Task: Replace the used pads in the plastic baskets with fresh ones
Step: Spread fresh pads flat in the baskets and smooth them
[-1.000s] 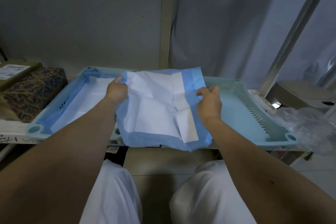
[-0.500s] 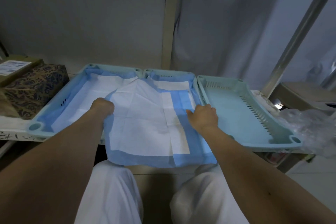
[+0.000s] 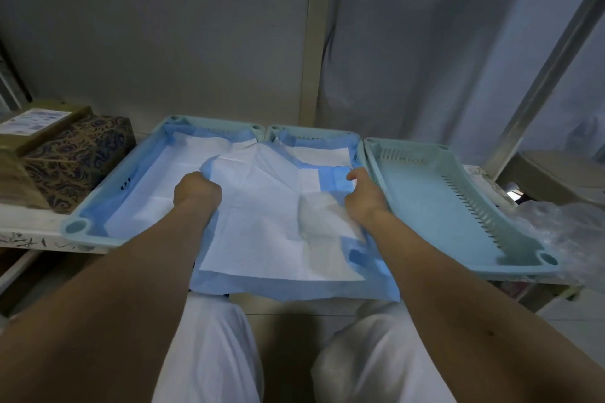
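Three pale blue plastic baskets stand side by side on a shelf. The left basket [image 3: 77,227] holds a flat blue and white pad [image 3: 154,180]. Over the middle basket [image 3: 314,132] lies a fresh blue and white pad [image 3: 268,222], partly unfolded, its near edge hanging over the shelf front. My left hand [image 3: 196,191] grips its left edge. My right hand [image 3: 363,196] grips its right side beside the basket wall. The right basket [image 3: 435,199] has no pad.
A patterned brown box [image 3: 78,157] and a cardboard box [image 3: 36,126] sit at the left of the shelf. Crumpled clear plastic [image 3: 569,232] lies at the right. A metal post [image 3: 540,72] rises at the right. My white-trousered knees are below.
The pad went from being held up in the air to lying down over the middle basket. Both hands moved forward and down, spreading it out.
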Demonstrator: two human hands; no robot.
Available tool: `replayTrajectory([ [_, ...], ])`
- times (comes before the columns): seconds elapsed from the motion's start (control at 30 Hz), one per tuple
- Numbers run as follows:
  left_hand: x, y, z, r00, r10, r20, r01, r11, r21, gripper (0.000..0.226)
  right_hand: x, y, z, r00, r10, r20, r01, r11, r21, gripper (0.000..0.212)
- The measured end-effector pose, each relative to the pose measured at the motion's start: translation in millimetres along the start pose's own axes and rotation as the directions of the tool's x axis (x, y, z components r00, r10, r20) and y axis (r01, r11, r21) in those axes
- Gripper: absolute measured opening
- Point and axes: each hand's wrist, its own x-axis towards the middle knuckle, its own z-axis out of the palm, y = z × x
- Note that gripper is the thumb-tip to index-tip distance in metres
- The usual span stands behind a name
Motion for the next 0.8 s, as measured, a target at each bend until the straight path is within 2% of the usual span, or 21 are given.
replayTrajectory([
  [0.03, 0, 1, 0, 0.999, 0.01, -0.043, -0.011, 1.0, -0.009, 0.031, 2, 0, -8, 0.997, -0.063, -0.055, 0.06, 0.997, -0.047, 0.037],
  [0.1, 0, 1, -3, 0.992, 0.035, -0.119, -0.035, 0.999, 0.001, 0.033, 10, -2, -25, 0.987, -0.098, -0.126, 0.075, 0.982, -0.174, 0.035],
  [0.17, 3, 1, -6, 0.983, 0.05, -0.175, -0.049, 0.999, 0.014, 0.035, 16, 4, -45, 0.972, -0.064, -0.226, 0.013, 0.975, -0.223, 0.034],
  [0.27, 8, -1, -11, 0.973, 0.032, -0.229, -0.036, 0.999, -0.014, 0.033, 18, 23, -76, 0.913, -0.089, -0.399, -0.028, 0.96, -0.279, 0.034],
  [0.4, 7, -7, -10, 0.955, -0.028, -0.294, -0.001, 0.995, -0.098, 0.031, 16, 62, -99, 0.86, -0.088, -0.503, -0.147, 0.9, -0.41, 0.033],
  [0.47, 7, -8, -8, 0.956, -0.056, -0.287, 0.022, 0.993, -0.12, 0.033, 11, 82, -99, 0.841, -0.021, -0.54, -0.238, 0.883, -0.405, 0.03],
  [0.57, 6, -5, -5, 0.969, -0.067, -0.236, 0.043, 0.994, -0.102, 0.039, 1, 102, -90, 0.848, 0.146, -0.509, -0.374, 0.847, -0.379, 0.031],
  [0.73, 1, -1, 1, 0.984, -0.031, -0.178, 0.028, 0.999, -0.021, 0.045, -2, 109, -71, 0.88, 0.394, -0.267, -0.468, 0.819, -0.333, 0.04],
  [0.8, 0, 0, 0, 0.987, -0.034, -0.157, 0.03, 0.999, -0.03, 0.039, -1, 107, -68, 0.861, 0.462, -0.212, -0.508, 0.791, -0.34, 0.041],
])
